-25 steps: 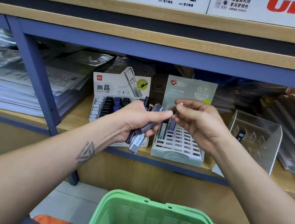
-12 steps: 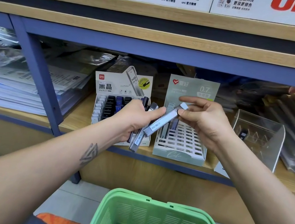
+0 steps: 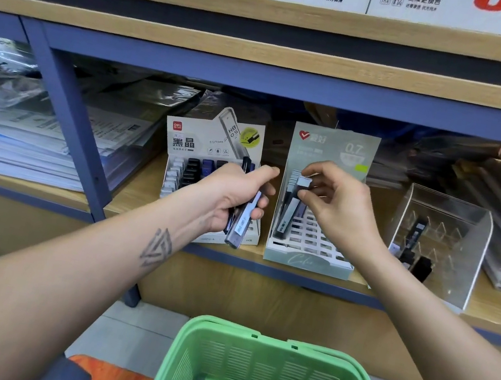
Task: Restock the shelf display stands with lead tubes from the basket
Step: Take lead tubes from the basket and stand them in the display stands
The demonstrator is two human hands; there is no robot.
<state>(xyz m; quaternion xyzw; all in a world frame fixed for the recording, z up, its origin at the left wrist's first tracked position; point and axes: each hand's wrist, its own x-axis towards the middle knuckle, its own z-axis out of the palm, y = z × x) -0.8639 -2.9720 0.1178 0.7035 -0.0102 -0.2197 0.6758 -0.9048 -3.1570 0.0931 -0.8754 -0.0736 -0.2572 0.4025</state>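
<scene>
Open slots across the front and right of the grey-green display stand point(image 3: 308, 262); left rear column filled with upright lead tubes point(image 3: 287, 209). Backing card directly behind, shelf beam point(image 3: 294, 81) low overhead. White display stand point(image 3: 213, 163) just beside on the left, clear acrylic stand point(image 3: 438, 248) near on the right. Green basket point(image 3: 272, 369) below, open-topped.

Your basket point(image 3: 262, 367) is green slotted plastic with a smooth, slightly glossy rim. The lead tubes point(image 3: 242, 221) in your left hand point(image 3: 235, 194) look like translucent grey plastic, smooth and shiny. The two display stands point(image 3: 308, 261) are matt printed cardboard. A clear glossy acrylic stand point(image 3: 456, 221) sits on a light wood-grain shelf point(image 3: 128, 199) with blue painted metal framing point(image 3: 69, 113).
</scene>
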